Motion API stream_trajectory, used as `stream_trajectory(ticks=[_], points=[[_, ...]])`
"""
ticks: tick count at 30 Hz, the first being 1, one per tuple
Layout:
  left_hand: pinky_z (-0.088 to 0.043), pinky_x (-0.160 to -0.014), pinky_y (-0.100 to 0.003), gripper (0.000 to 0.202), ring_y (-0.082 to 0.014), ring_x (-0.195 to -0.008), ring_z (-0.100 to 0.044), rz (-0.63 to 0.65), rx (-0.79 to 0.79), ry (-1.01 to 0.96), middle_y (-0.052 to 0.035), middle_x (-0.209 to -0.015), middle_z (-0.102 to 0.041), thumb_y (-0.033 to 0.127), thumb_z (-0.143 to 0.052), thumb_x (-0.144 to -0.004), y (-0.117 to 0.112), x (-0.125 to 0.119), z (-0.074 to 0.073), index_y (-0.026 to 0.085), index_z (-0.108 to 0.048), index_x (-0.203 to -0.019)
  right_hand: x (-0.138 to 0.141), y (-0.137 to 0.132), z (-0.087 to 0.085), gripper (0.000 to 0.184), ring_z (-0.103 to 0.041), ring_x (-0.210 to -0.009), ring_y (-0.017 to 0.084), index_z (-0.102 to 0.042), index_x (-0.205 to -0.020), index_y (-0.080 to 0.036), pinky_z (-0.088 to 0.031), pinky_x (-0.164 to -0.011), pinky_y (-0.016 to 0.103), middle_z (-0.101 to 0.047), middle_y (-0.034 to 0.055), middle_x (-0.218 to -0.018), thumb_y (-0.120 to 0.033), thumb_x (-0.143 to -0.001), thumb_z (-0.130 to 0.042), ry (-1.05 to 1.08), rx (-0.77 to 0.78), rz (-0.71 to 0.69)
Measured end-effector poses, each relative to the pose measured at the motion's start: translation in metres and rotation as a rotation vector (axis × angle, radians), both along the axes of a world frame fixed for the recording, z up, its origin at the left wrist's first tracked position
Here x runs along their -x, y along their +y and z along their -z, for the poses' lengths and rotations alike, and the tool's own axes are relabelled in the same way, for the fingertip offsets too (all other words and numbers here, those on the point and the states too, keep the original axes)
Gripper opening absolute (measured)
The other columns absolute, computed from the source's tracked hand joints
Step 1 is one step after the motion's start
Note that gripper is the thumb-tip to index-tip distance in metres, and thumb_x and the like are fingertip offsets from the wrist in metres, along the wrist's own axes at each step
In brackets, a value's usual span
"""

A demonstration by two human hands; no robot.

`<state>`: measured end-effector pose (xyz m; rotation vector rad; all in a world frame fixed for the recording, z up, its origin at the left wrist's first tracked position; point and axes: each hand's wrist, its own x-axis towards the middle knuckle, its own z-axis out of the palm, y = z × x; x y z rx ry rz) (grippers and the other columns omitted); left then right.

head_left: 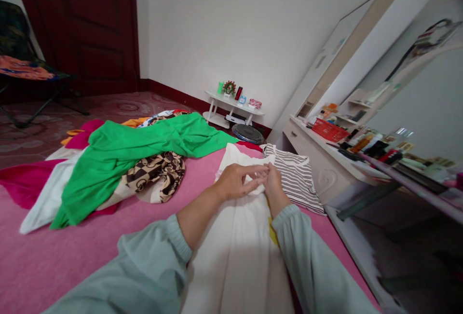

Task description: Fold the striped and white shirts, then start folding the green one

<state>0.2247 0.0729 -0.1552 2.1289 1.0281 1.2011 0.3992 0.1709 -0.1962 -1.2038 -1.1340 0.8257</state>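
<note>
A long white garment (pixel 246 237) lies stretched over the pink bed cover (pixel 144 251) in front of me, its far end bunched near my hands. My left hand (pixel 237 181) is above that far end, thumb and fingers stretched to the right with a gap between them. Its fingertips meet those of my right hand (pixel 274 182), whose fingers are curled closed. What the right fingers pinch, if anything, is hidden. Just beyond my right hand lies a striped black-and-white shirt (pixel 294 176), spread flat. A bit of yellow (pixel 272 232) shows beside the white garment near my right wrist.
To the left lies a heap of clothes with a green garment (pixel 144 140) on top and a brown patterned cloth (pixel 159 174) under it. A dresser (pixel 325 164) with a red basket (pixel 328 129) stands right. A white low table (pixel 235 103) is at the far wall.
</note>
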Motion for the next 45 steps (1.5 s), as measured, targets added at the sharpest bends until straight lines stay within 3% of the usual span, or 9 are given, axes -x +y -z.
stream_trajectory(ticks=[6, 10, 13, 17, 23, 29, 37, 42, 45], points=[[-0.045, -0.069, -0.023, 0.029, -0.0134, -0.07, -0.063, -0.402, 0.091, 0.004, -0.0001, -0.089, -0.074, 0.032, -0.053, -0.089, 0.018, 0.002, 0.016, 0.028, -0.069, -0.112, -0.005, -0.025, 0.009, 0.031, -0.068, -0.084, 0.019, -0.053, -0.088, -0.021, -0.055, -0.079, 0.033, -0.067, 0.0046, -0.083, -0.045, -0.073, -0.064, 0.231, 0.062, -0.121], [-0.046, -0.071, -0.024, 0.027, -0.0176, -0.083, -0.065, -0.564, 0.22, 0.223, -0.0026, -0.092, -0.073, 0.033, -0.064, -0.08, 0.028, 0.015, 0.026, 0.025, -0.071, -0.105, -0.001, -0.029, 0.017, 0.04, -0.064, -0.083, 0.017, -0.058, -0.102, -0.018, -0.052, -0.081, 0.032, -0.065, 0.0054, -0.093, -0.036, -0.068, -0.068, -0.124, -0.087, -0.033], [-0.046, -0.071, -0.026, 0.022, -0.0195, -0.084, -0.065, -0.574, 0.272, 0.304, -0.0037, -0.088, -0.073, 0.039, -0.063, -0.079, 0.027, 0.018, 0.024, 0.026, -0.074, -0.093, 0.0, -0.033, 0.016, 0.045, -0.061, -0.082, 0.016, -0.062, -0.116, -0.019, -0.05, -0.081, 0.032, -0.065, 0.0062, -0.101, -0.034, -0.073, -0.062, -0.405, -0.166, -0.11], [-0.046, -0.069, -0.027, 0.022, -0.0212, -0.083, -0.066, -0.532, 0.313, 0.404, -0.0044, -0.087, -0.073, 0.045, -0.066, -0.075, 0.026, 0.019, 0.018, 0.026, -0.075, -0.083, 0.0, -0.04, 0.009, 0.029, -0.061, -0.087, 0.018, -0.073, -0.097, -0.019, -0.048, -0.079, 0.031, -0.068, 0.0069, -0.1, -0.026, -0.074, -0.057, -0.569, -0.232, -0.199], [-0.045, -0.071, -0.025, 0.032, -0.0185, -0.082, -0.066, -0.406, 0.285, 0.37, 0.0003, -0.085, -0.073, 0.047, -0.07, -0.072, 0.025, 0.02, 0.017, 0.032, -0.073, -0.1, -0.004, -0.039, 0.01, 0.028, -0.065, -0.088, 0.02, -0.074, -0.091, -0.018, -0.05, -0.083, 0.033, -0.073, 0.0048, -0.095, -0.026, -0.074, -0.053, -0.299, -0.171, -0.069], [-0.045, -0.069, -0.024, 0.024, -0.0181, -0.079, -0.066, -0.371, 0.298, 0.367, 0.0003, -0.08, -0.073, 0.041, -0.072, -0.072, 0.024, 0.018, 0.015, 0.031, -0.075, -0.094, -0.005, -0.039, 0.011, 0.035, -0.065, -0.099, 0.021, -0.074, -0.099, -0.02, -0.049, -0.091, 0.035, -0.073, 0.0042, -0.105, -0.023, -0.071, -0.054, -0.366, -0.106, -0.2], [-0.045, -0.059, -0.02, 0.018, -0.015, -0.069, -0.066, -0.425, 0.446, 0.242, -0.0025, -0.076, -0.073, 0.032, -0.067, -0.075, 0.031, 0.018, 0.014, 0.021, -0.076, -0.086, -0.01, -0.043, 0.008, 0.046, -0.064, -0.099, 0.021, -0.073, -0.105, -0.014, -0.05, -0.088, 0.032, -0.071, 0.0067, -0.111, -0.019, -0.065, -0.049, -0.068, -0.204, 0.088], [-0.047, -0.058, -0.023, 0.011, -0.0163, -0.062, -0.064, -0.426, 0.499, 0.339, -0.0016, -0.066, -0.07, 0.032, -0.072, -0.067, 0.031, 0.022, 0.016, 0.021, -0.075, -0.07, -0.011, -0.044, 0.008, 0.044, -0.066, -0.083, 0.022, -0.075, -0.099, -0.015, -0.052, -0.076, 0.032, -0.074, 0.0067, -0.095, -0.018, -0.065, -0.048, -0.373, -0.041, 0.139], [-0.049, -0.072, -0.029, 0.018, -0.0224, -0.081, -0.066, -0.474, 0.431, 0.39, -0.0053, -0.084, -0.072, 0.024, -0.073, -0.064, 0.026, 0.019, 0.01, 0.023, -0.075, -0.082, -0.008, -0.051, -0.002, 0.03, -0.066, -0.082, 0.022, -0.077, -0.088, -0.021, -0.049, -0.075, 0.031, -0.074, 0.0046, -0.087, -0.022, -0.07, -0.052, -0.655, 0.007, 0.182]])
